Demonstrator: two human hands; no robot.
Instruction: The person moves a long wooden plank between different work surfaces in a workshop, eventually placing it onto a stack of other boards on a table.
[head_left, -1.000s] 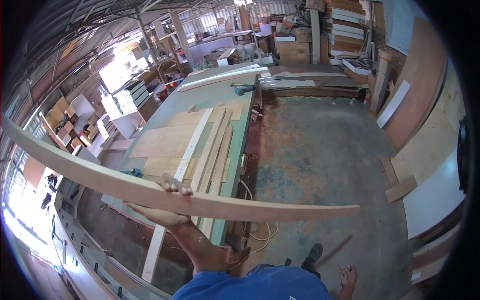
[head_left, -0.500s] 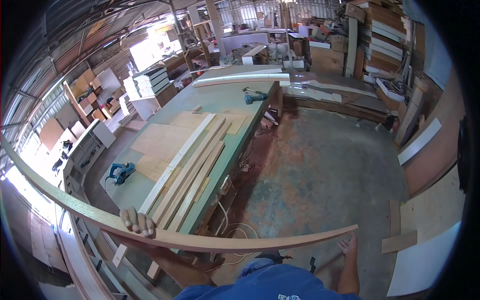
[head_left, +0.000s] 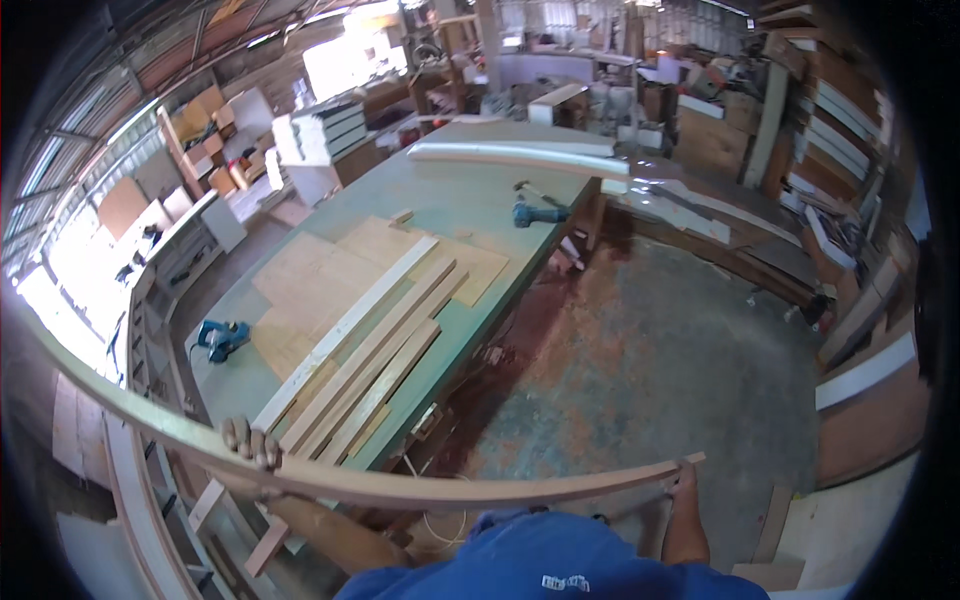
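A long pale wooden plank (head_left: 390, 484) stretches across the lower view. My left hand (head_left: 255, 450) is closed around it, left of middle, fingers over the top. My right hand (head_left: 682, 478) grips its right end. Just beyond it is a big green-grey worktable (head_left: 475, 190) bearing thin wooden panels (head_left: 295, 280), a whitish strip (head_left: 345, 325) and several bare wooden strips (head_left: 390, 365) lying lengthwise. A blue power tool (head_left: 220, 342) sits at the table's left edge, and a blue drill (head_left: 535, 213) with a hammer (head_left: 532, 190) near its far right corner.
Concrete floor (head_left: 690, 350) runs along the table's right side, with a pale cable (head_left: 443, 530) below. Leaning sheets (head_left: 865, 450) line the right wall. A low bench of boards (head_left: 730, 250) crosses behind. Open framework (head_left: 150, 460) stands at left; stacked timber and clutter fill the background.
My right hand came up from low beside my body, fingers loose, and took hold of the plank's right end. The plank's left part moved lower in view, and the view shifted over the table.
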